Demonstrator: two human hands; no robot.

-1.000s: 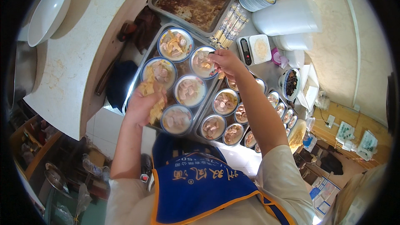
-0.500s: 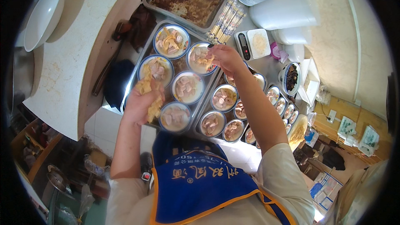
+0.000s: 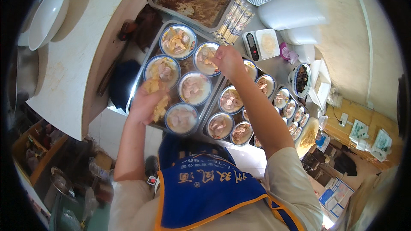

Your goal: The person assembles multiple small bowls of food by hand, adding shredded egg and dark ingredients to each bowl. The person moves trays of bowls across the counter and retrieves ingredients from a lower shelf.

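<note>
The left hand (image 3: 147, 105) grips crinkled yellow food strips (image 3: 152, 86); the right hand (image 3: 230, 63), its grasp unclear, reaches over 1 round, blue-rimmed white bowl (image 3: 196, 62).

Your left hand (image 3: 145, 105) covers part of the yellow food (image 3: 159, 110) it grips | your right hand (image 3: 229, 62) is too small to show what its fingertips hold | your right forearm (image 3: 260, 105) blocks parts of nearby bowls (image 3: 245, 114) | upper edge crops the stained tray (image 3: 195, 0) | translucent containers (image 3: 293, 10) look blurred
</note>
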